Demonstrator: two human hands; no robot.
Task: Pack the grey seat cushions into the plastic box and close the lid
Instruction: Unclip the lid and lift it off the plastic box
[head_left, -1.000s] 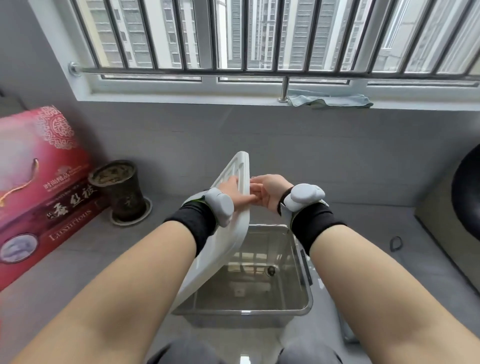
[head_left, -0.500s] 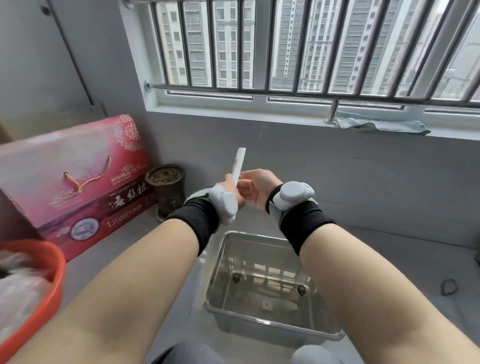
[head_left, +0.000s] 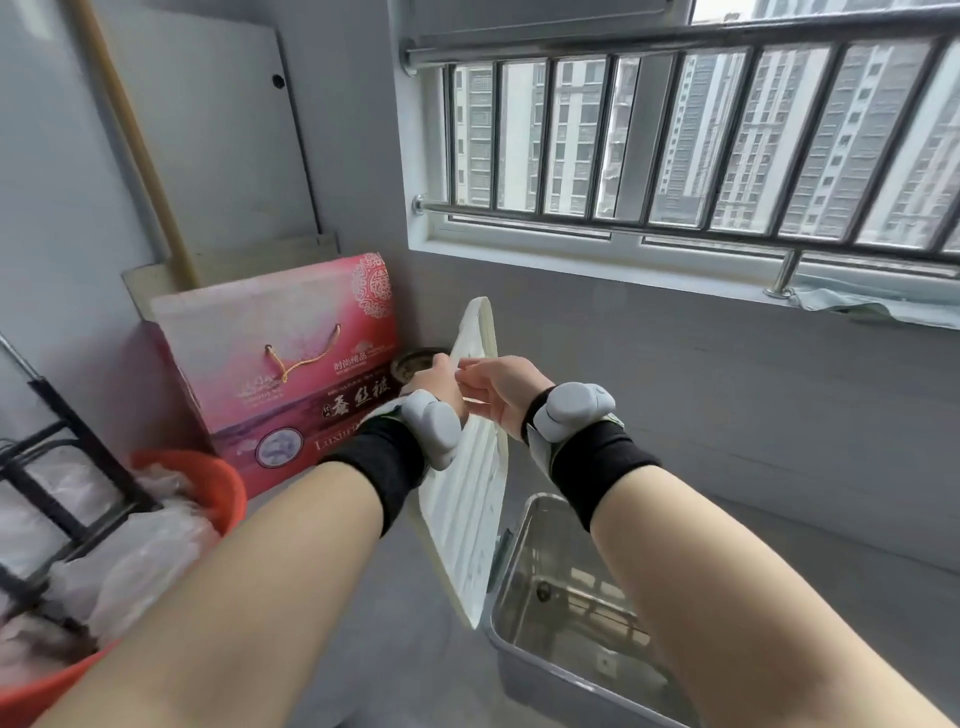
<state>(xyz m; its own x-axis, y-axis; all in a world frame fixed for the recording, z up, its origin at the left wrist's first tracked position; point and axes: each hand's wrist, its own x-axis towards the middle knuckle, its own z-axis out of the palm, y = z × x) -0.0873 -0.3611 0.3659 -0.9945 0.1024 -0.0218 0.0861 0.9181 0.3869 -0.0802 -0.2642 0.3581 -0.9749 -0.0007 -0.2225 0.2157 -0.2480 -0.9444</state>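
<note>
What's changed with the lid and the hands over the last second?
The white lid has swung from leaning over the clear plastic box to standing nearly upright beside its left edge, carried leftward toward the red gift box. The view has turned left too. Unchanged: the left hand and right hand both still grip the lid's upper part, and the box remains empty.

Grey walls (head_left: 727, 374) meet a grey floor (head_left: 395, 639) in a corner; a white-framed window (head_left: 675, 249) fitted with metal bars (head_left: 649, 140) admits daylight, with high-rise blocks visible beyond and a pale cloth (head_left: 872, 306) lying on its sill. A red gift box (head_left: 270, 358) stands against the left wall in front of leaning white boards (head_left: 218, 135), a dark pot (head_left: 415, 364) just beside it. An orange basin (head_left: 208, 483) holding clear plastic sits at lower left, near a black metal frame (head_left: 67, 467).
</note>
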